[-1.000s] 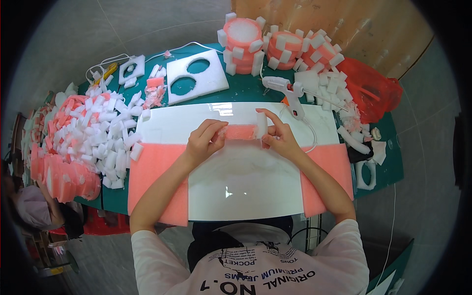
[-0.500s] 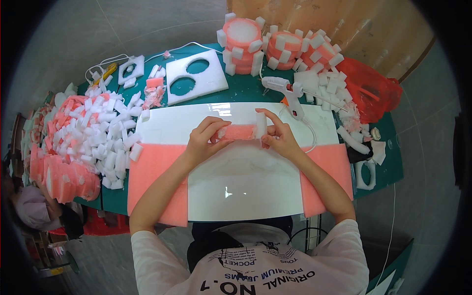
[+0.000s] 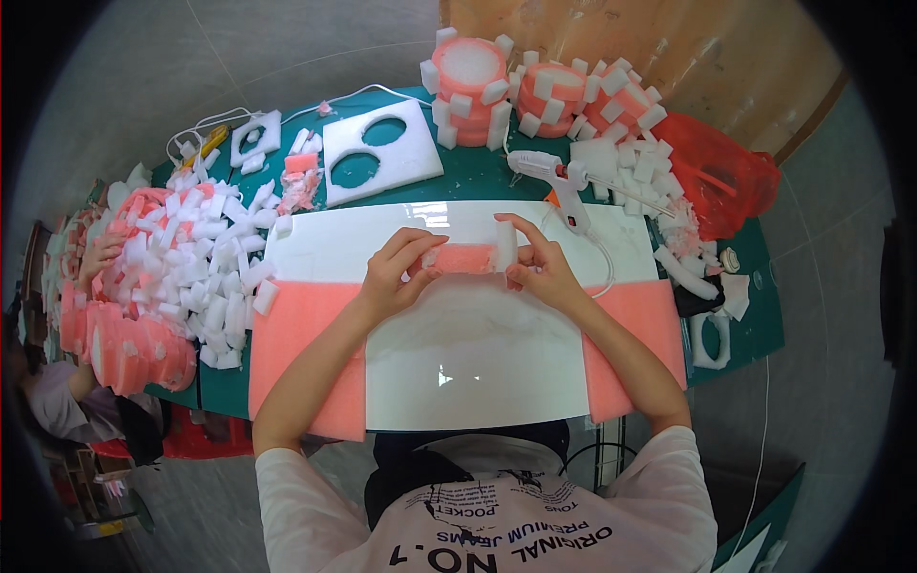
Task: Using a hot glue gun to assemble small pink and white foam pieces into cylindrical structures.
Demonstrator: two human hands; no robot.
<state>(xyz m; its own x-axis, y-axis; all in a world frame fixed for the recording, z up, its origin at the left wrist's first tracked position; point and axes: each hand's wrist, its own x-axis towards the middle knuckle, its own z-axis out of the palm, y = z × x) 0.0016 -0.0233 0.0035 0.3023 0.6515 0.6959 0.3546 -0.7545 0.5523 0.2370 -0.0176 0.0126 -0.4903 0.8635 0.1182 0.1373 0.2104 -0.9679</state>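
My left hand [image 3: 396,270] and my right hand [image 3: 537,260] together hold a pink foam disc [image 3: 462,259] above a glossy white board [image 3: 449,325]. A small white foam block [image 3: 503,245] sits on the disc's right end, pinched by my right thumb and fingers. My left fingers curl around the disc's left end. Pink foam sheet [image 3: 306,349] lies under the board on both sides.
A white glue gun [image 3: 559,177] with its cord lies just beyond the board. Finished pink discs ringed with white blocks [image 3: 473,62] stand at the back. A heap of white foam blocks [image 3: 205,267] and pink discs [image 3: 124,349] lies left. A red bag [image 3: 721,177] sits right. Another person's hand [image 3: 95,258] is at far left.
None of note: both hands stay on the pink disc and white block in the same place.
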